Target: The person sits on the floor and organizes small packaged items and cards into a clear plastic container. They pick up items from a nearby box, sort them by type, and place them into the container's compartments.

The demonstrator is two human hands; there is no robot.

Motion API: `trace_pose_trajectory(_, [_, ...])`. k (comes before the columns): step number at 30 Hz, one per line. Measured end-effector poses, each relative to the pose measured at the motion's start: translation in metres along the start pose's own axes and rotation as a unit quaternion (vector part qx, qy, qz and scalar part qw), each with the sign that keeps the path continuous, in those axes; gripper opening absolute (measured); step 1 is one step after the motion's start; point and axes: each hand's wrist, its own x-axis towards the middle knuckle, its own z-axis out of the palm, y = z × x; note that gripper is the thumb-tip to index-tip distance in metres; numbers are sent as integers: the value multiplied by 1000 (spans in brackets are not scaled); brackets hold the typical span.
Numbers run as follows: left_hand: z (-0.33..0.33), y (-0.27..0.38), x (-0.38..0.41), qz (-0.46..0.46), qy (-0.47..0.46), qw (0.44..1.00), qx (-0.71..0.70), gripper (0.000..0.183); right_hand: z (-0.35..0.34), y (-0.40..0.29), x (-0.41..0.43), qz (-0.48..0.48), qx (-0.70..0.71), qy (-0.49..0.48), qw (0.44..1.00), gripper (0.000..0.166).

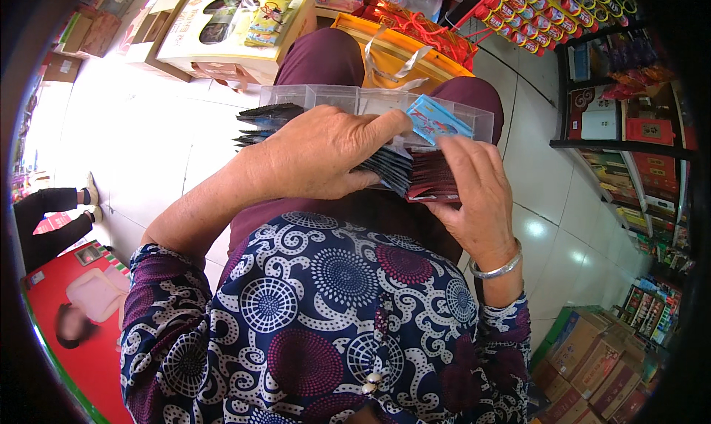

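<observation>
A clear plastic compartment box (333, 97) rests on the lap. A light blue packet (439, 119) lies tilted at its right part, between the fingertips of both hands. My left hand (328, 146) reaches over the box, its index finger at the blue packet's left edge and its thumb against a row of dark blue packets (387, 171). My right hand (472, 185) is around the right end of a row of dark red packets (433, 174), its fingertips near the blue packet's lower edge. Black packets (269, 118) stand at the box's left end, partly hidden by my left hand.
Beyond the knees stand a yellow gift bag (389, 63) with ribbon handles and a large carton (233, 29). Shelves (622, 143) of goods line the right side, with stacked cardboard boxes (594, 363) below. At the left, another person's legs (55, 202) show above a red panel (50, 313).
</observation>
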Motion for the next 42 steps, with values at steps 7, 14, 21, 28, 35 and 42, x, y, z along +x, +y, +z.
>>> trace_pose_trajectory(7, [4, 1, -3, 44, 8, 998, 45, 50, -8, -7, -2, -90, -82, -10, 992, 53])
trace_pose_trajectory(14, [3, -7, -1, 51, 2, 998, 30, 46, 0, -5, -3, -65, -27, -1, 998, 42])
trace_pose_trajectory(21, [2, -5, 2, 76, 13, 997, 25, 44, 7, 1, -9, -151, -27, 53, 987, 23])
trace_pose_trajectory(28, [4, -5, 2, 87, 12, 996, 17, 39, 7, 16, -7, -130, 50, 97, 985, 24])
trace_pose_trajectory(35, [4, -9, 7, 91, -9, 996, 2, 33, 6, 0, -16, -136, 35, 96, 985, 26])
trace_pose_trajectory(42, [17, -1, 0, 122, 9, 992, -6, 24, -5, 2, -26, -104, 58, 88, 989, 26])
